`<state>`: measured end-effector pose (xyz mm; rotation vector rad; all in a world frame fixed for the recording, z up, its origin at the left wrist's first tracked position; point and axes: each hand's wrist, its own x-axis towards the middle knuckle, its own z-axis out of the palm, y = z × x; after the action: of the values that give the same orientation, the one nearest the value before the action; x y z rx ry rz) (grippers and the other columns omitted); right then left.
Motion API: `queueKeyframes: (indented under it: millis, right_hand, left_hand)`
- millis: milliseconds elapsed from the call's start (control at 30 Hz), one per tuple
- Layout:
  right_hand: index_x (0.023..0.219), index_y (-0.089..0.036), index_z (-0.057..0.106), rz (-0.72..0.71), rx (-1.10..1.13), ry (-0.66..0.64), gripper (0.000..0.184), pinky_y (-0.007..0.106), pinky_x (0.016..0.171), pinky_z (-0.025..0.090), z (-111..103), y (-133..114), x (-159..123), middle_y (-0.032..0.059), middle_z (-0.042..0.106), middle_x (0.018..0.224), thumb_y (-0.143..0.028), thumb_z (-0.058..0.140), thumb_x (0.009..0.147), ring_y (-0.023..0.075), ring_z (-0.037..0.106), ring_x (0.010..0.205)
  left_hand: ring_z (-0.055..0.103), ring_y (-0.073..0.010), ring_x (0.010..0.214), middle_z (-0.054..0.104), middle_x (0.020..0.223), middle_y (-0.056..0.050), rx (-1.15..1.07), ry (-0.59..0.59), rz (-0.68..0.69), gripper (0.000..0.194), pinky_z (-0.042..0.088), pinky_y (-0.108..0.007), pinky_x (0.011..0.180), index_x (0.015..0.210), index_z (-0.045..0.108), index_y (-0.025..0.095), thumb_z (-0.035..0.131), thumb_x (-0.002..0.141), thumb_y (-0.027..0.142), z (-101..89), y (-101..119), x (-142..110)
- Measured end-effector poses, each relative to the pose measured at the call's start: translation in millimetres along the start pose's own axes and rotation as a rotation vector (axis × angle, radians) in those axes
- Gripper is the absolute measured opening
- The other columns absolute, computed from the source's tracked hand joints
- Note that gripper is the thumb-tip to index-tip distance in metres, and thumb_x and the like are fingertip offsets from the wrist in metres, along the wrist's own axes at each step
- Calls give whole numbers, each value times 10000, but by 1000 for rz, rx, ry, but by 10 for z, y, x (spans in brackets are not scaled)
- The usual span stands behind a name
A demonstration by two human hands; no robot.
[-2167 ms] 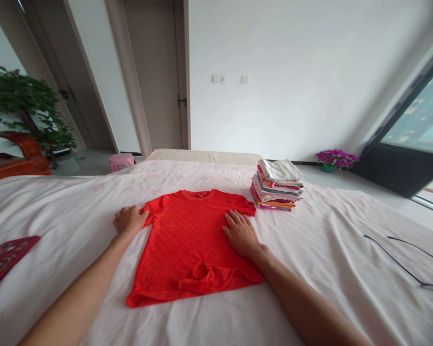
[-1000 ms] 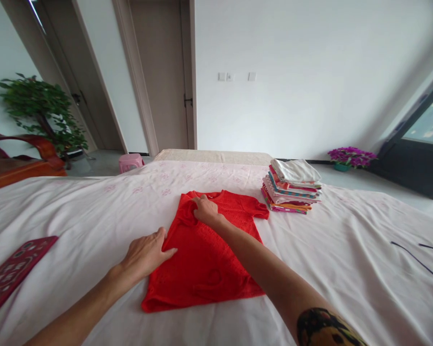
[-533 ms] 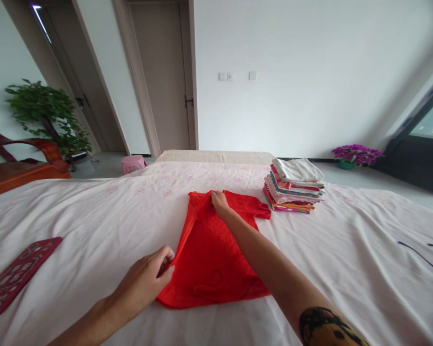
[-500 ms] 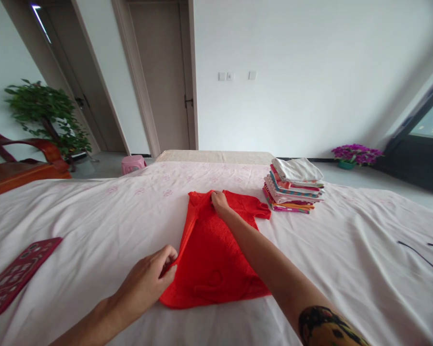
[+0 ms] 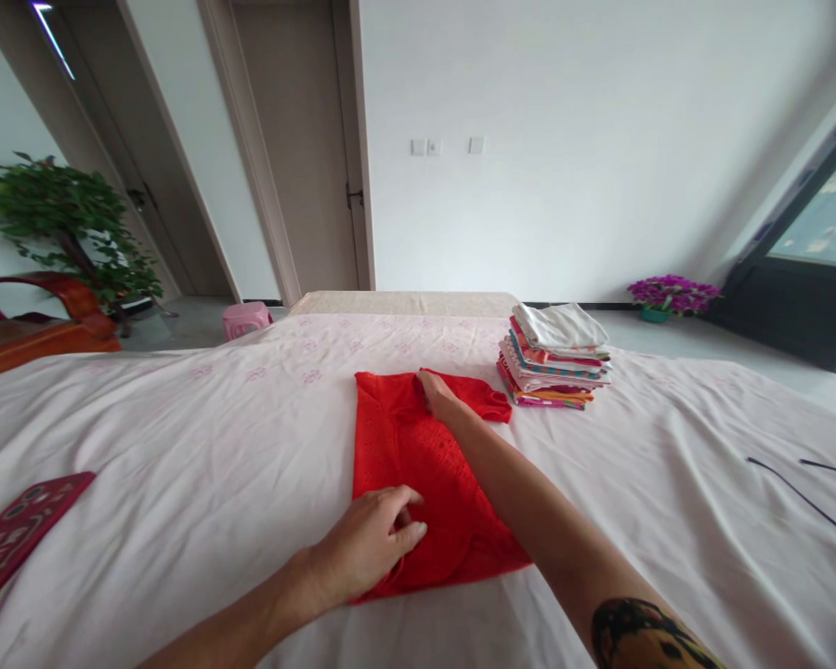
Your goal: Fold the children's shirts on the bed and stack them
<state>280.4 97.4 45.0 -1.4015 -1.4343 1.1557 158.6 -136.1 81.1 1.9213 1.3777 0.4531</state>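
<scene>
A red short-sleeved shirt (image 5: 452,492) lies on the bed sheet in front of me. Its left side is folded inward over the body, and one sleeve sticks out at the right. At the shirt's top edge my right hand (image 5: 436,392) is closed on the cloth; the arm crosses over the shirt and hides part of it. My left hand (image 5: 376,539) rests on the folded-over side near the lower left. Thumb and forefinger are apart there, while the other fingers are partly hidden.
A stack of folded clothes (image 5: 557,358) stands right of the shirt. A dark red patterned board (image 5: 24,534) lies at the left. Thin dark cords (image 5: 808,502) are on the sheet (image 5: 251,446) at the right. Beyond the bed stands a pink stool (image 5: 246,319).
My left hand has moved right, bringing the shirt's left side over onto its body, and its fingers have parted. My right hand stays at the top edge, slightly further right.
</scene>
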Motion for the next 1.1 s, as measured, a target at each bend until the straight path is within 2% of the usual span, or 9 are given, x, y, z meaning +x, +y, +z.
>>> queueKeyframes:
  millis: [100, 167, 300, 367, 600, 800, 900, 1033, 1100]
  right_hand:
    - [1164, -144, 611, -53, -80, 7, 419, 291, 803, 509, 24, 68, -67, 88, 700, 1024, -293, 560, 776, 239, 644, 972]
    - [1333, -162, 505, -105, -245, 4, 612, 311, 915, 474, 60, 99, -89, 108, 651, 1219, -226, 605, 733, 253, 596, 1131]
    - [1448, -154, 379, -146, -521, 17, 692, 314, 982, 441, 49, 120, -104, 144, 581, 1355, -131, 518, 771, 236, 552, 1235]
    - [1461, -140, 362, -148, -551, 20, 683, 308, 984, 440, 0, 116, -122, 152, 575, 1365, -123, 493, 791, 234, 548, 1247]
    - [1463, -112, 349, -223, -701, -16, 671, 315, 998, 425, -165, 117, -228, 161, 555, 1388, -113, 491, 807, 234, 544, 1245]
    - [1429, -213, 421, -234, -912, 46, 574, 354, 916, 457, -339, 30, -304, 119, 557, 1354, -165, 470, 859, 262, 581, 1146]
    - [1416, -220, 450, -375, -1009, 67, 546, 375, 926, 440, -364, -33, -477, 119, 578, 1307, -151, 450, 875, 270, 562, 1139]
    - [1396, -228, 483, -663, -1026, -74, 466, 379, 1068, 337, -320, -18, -770, 99, 530, 1390, -208, 455, 931, 241, 464, 1269]
    - [1410, -212, 476, -708, -1032, -167, 461, 392, 1134, 258, -306, 47, -857, 96, 479, 1458, -282, 470, 954, 241, 376, 1362]
  left_hand:
    - [647, -143, 652, 719, 833, -31, -105, -39, -20, 411, 466, -244, 639, 1030, 668, 176, 398, 938, 472, -87, -52, 63]
    - [651, -140, 654, 720, 817, -29, -87, 63, -29, 410, 482, -243, 656, 960, 669, 178, 359, 956, 447, -183, -136, 158]
    - [660, -172, 1043, 716, 1134, -59, 107, 424, -9, 314, 473, -279, 954, 1105, 649, 204, 402, 935, 299, -393, -423, 541]
    - [578, -191, 1226, 636, 1309, -100, 229, 502, 23, 389, 407, -313, 1074, 1249, 591, 168, 382, 938, 276, -472, -579, 798]
    - [290, -348, 1452, 340, 1549, -235, 558, 422, -82, 631, 255, -530, 1143, 1475, 364, 108, 357, 974, 491, -414, -933, 1439]
    - [245, -371, 1463, 296, 1578, -211, 654, 439, -143, 641, 181, -561, 1155, 1502, 347, 140, 327, 975, 505, -345, -1005, 1392]
    - [273, -339, 1457, 380, 1541, -193, 686, 480, -110, 539, 168, -534, 1173, 1445, 440, 136, 345, 977, 387, -348, -958, 1255]
    - [313, -279, 1447, 432, 1517, -155, 706, 462, 31, 496, 191, -470, 1189, 1410, 481, 144, 332, 978, 337, -222, -824, 1075]
    - [321, -291, 1443, 427, 1517, -173, 688, 406, 72, 537, 223, -465, 1182, 1427, 456, 112, 344, 979, 386, -103, -759, 1019]
